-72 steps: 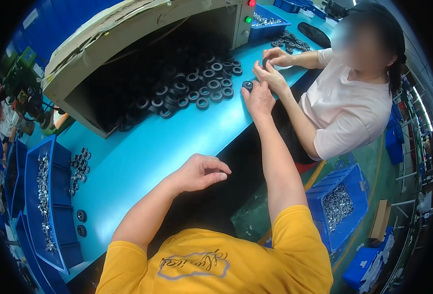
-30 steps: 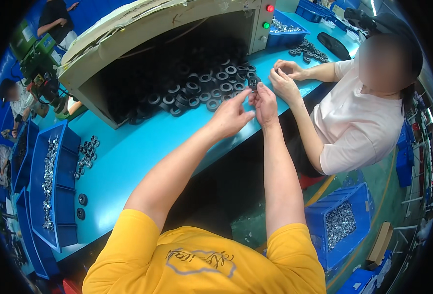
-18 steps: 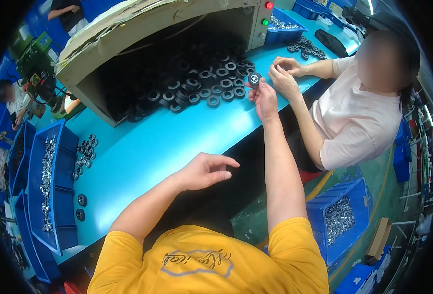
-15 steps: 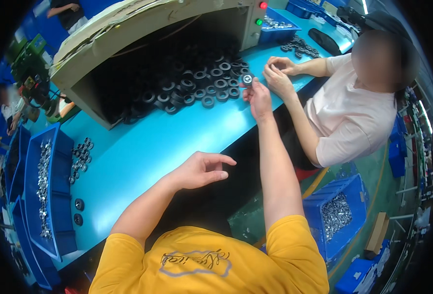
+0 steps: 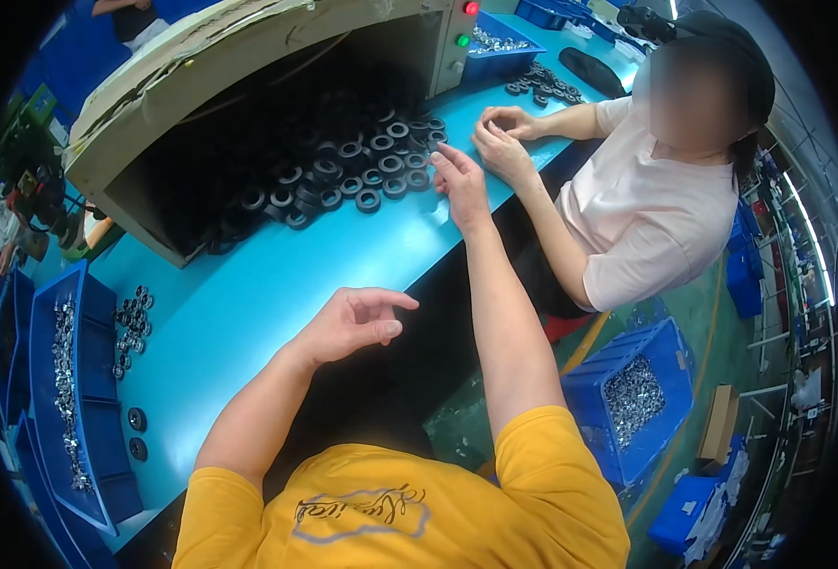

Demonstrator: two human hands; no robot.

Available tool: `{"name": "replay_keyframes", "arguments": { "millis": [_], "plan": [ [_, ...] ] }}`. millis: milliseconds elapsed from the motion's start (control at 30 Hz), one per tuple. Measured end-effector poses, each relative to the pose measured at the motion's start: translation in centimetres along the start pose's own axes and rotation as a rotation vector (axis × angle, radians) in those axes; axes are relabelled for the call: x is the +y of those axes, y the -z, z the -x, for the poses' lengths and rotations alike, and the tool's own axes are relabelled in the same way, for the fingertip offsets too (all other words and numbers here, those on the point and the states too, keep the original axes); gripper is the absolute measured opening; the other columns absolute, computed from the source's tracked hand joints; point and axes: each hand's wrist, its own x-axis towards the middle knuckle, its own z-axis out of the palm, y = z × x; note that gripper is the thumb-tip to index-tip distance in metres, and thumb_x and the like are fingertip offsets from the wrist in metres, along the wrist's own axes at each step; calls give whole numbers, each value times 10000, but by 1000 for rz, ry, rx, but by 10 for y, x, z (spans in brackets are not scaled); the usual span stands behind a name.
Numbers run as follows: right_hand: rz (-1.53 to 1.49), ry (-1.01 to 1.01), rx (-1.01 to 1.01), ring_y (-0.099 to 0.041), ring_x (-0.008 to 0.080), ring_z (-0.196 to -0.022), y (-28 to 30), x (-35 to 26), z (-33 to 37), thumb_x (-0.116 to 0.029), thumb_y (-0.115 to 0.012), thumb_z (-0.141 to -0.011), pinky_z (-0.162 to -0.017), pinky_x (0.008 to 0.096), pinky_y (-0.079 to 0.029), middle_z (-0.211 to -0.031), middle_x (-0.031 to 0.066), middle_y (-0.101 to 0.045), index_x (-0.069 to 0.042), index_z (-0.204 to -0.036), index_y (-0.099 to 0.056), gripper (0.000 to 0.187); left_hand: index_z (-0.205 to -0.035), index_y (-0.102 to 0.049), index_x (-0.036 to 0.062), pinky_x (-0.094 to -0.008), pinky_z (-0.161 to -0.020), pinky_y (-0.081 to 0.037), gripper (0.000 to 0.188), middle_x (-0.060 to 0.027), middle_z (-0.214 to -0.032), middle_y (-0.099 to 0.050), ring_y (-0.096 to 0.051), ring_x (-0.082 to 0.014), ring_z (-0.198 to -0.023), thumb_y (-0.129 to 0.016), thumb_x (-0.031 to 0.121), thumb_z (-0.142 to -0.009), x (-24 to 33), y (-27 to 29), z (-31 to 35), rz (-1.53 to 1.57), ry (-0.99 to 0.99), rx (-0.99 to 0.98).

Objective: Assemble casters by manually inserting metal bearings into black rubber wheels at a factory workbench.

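Note:
My right hand (image 5: pixel 461 186) reaches to the right end of a pile of black rubber rings (image 5: pixel 368 176) on the blue table. Its thumb and fingers are apart beside the nearest rings, and I see nothing held in them. My left hand (image 5: pixel 351 324) hovers over the table's near edge, index finger and thumb apart, holding nothing. At the left of the table lie two black wheels (image 5: pixel 137 432), and behind them a cluster of small silver-and-black hubs (image 5: pixel 133 322).
A large beige machine housing (image 5: pixel 99 180) arches over the pile. Blue bins with metal parts stand at left (image 5: pixel 104 408) and lower right (image 5: pixel 677 398). To my right a co-worker (image 5: pixel 661 204) has both hands together over the table. Another blue bin (image 5: pixel 495 64) stands at the back.
The black wheel with a silver hub that my right hand held is no longer in its fingers. The whole view has shifted slightly; my left hand keeps much the same pose.

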Motion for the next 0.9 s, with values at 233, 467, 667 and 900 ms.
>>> {"name": "replay_keyframes", "arguments": {
  "millis": [233,467,667,900],
  "plan": [
    [-19,6,18,-564,73,-691,-1,1,-1,-244,-769,-942,-590,209,-443,-909,28,-655,73,-1352,-595,547,-1270,-713,51,-204,-579,-366,436,22,-777,-634,-577,-53,-691,-814,273,-909,1,0,0,14,12,12],
    [8,-10,9,-549,61,-704,1,2,-2,-270,-727,-990,-631,206,-436,-1042,73,-696,78,-1389,-556,556,-1280,-711,78,-233,-679,-446,394,22,-789,-636,-590,-73,-733,-786,235,-926,3,2,1,11,42,-3],
    [0,3,24,-547,59,-699,2,6,-4,-273,-714,-1002,-622,205,-437,-1015,52,-693,60,-1320,-616,471,-1280,-711,88,-253,-742,-498,380,17,-803,-642,-605,-88,-758,-773,228,-932,6,2,1,1,53,-12],
    [4,-3,33,-546,55,-697,0,5,-3,-271,-709,-1007,-611,203,-438,-998,40,-692,53,-1296,-632,441,-1279,-711,87,-257,-747,-499,387,13,-810,-644,-610,-91,-766,-771,250,-933,5,2,2,0,45,-15]
  ]
}}
